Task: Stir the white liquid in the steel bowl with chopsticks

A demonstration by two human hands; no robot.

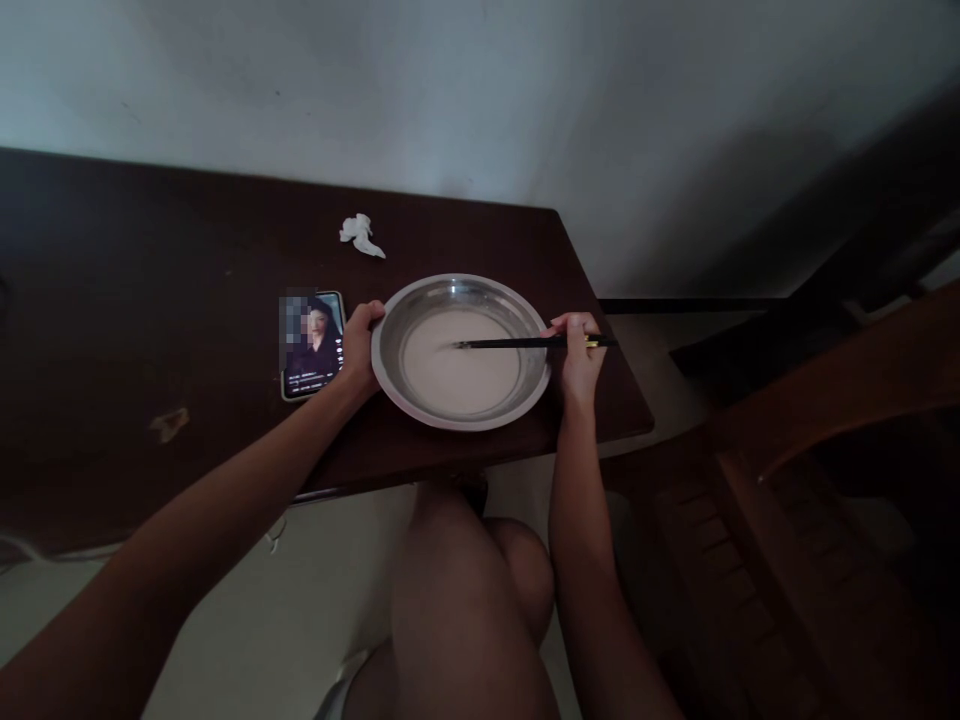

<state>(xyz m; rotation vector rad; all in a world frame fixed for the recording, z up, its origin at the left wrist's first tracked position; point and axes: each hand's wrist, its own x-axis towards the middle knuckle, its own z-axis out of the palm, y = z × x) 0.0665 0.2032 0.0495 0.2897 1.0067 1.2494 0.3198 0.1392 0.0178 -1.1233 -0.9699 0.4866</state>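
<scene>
Metal bowl [385, 378] held at its left rim, black chopsticks [510, 343] dipped in from the right

The metal bowl is grasped by the left hand [361, 345], with the thumb laid at the rim and the other fingers mostly hidden; the black chopsticks are pinched in the bent fingers of the right hand [580, 352], just beside the opposite rim, and their tips are set in the pale liquid [461, 375]; whether that rim is touched by the fingers cannot be told. The left forearm is stretched diagonally up from the lower left, across the front edge of the table [187, 240]; the right forearm is held more upright, past the table's near right corner. The metal bowl is placed over the table near its front edge, with the right end close by; the upper ends of the black chopsticks are brought about level with that end. Behind the metal bowl, a strip of table top is bounded by the wall [420, 90]; the widest stretch is seen to the left, past the lit phone [315, 350], which is set just beside the left hand; a crumpled white tissue [361, 237] is seen farther back; to the right, beyond the table, a wooden chair [739, 480] is seen.
</scene>
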